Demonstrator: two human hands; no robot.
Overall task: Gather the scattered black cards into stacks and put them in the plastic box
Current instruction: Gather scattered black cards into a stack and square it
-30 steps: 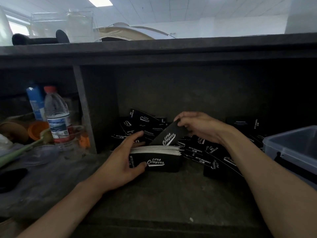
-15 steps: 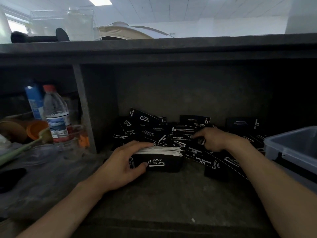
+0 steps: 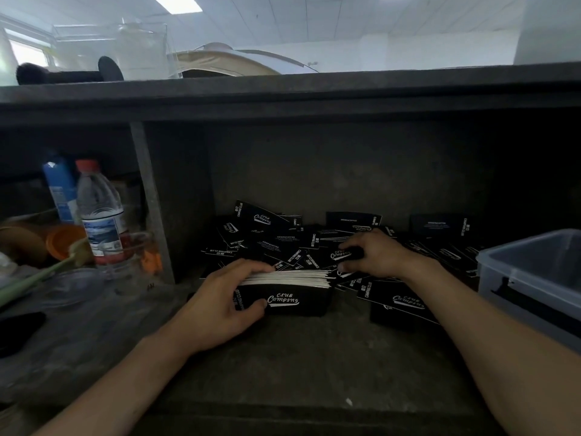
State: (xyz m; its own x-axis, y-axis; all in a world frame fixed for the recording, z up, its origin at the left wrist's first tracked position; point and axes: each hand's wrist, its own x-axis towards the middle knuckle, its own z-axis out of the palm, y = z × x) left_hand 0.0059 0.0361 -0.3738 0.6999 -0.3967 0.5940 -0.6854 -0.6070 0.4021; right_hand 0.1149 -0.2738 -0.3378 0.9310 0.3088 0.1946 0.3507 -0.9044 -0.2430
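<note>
Since a second ago the right hand (image 3: 382, 256) has left the top of the stack and reached back into the loose pile, where its fingers (image 3: 352, 247) now pinch a single black card (image 3: 341, 255) with white lettering. Just in front, the thick stack of black cards (image 3: 292, 294) rests on the dark grey shelf (image 3: 283, 366), white edges on top. The left hand (image 3: 220, 306) grips its left end, fingers over the top, thumb on the printed face. Behind it and to the right lie the scattered black cards (image 3: 267, 234). At far right sits the translucent grey plastic box (image 3: 534, 278), apart from the stack. In the left compartment stands a clear water bottle with a red cap (image 3: 99, 212).
</note>
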